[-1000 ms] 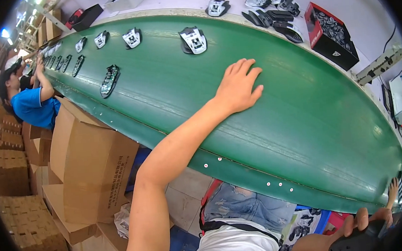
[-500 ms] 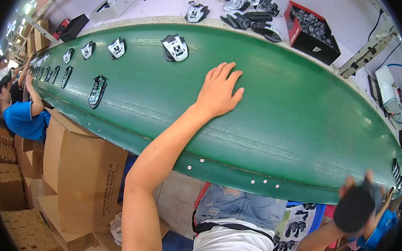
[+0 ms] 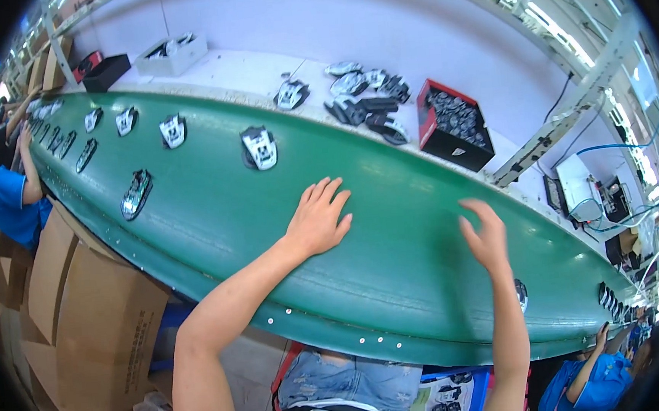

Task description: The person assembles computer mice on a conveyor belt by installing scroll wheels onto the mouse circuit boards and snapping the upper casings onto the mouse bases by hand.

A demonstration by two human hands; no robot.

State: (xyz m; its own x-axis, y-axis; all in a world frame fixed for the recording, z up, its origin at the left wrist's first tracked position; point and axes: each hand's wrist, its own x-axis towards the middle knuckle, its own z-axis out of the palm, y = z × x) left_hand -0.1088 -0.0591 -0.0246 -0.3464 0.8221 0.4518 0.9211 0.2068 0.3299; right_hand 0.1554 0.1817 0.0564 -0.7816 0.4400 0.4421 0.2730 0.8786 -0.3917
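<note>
My left hand (image 3: 315, 220) lies on the green conveyor belt (image 3: 396, 277) with its fingers spread and nothing in them. Over the belt to its right, my right hand (image 3: 487, 236) is raised, slightly blurred, thumb and fingers apart, also empty. Behind my right forearm a white-and-black part (image 3: 521, 295) shows only in part. Beyond my left hand lies a white-and-black plastic shell (image 3: 260, 148), the nearest piece in a row with another shell (image 3: 174, 131). Closer to the belt's near edge, farther left, rests a dark shell with green inside (image 3: 136, 194).
A ledge behind the belt bears loose shells (image 3: 365, 111), a red-and-black box (image 3: 457, 124) of small dark parts and a white bin (image 3: 171, 56). A metal post (image 3: 567, 105) rises at right. Cartons (image 3: 96, 313) stand at left. Co-workers in blue (image 3: 12, 197) stand at both ends.
My right hand has moved from the lower right, where a blurred dark thing was at it, to over the belt, empty. The view has tilted upward; my left hand still rests on the belt.
</note>
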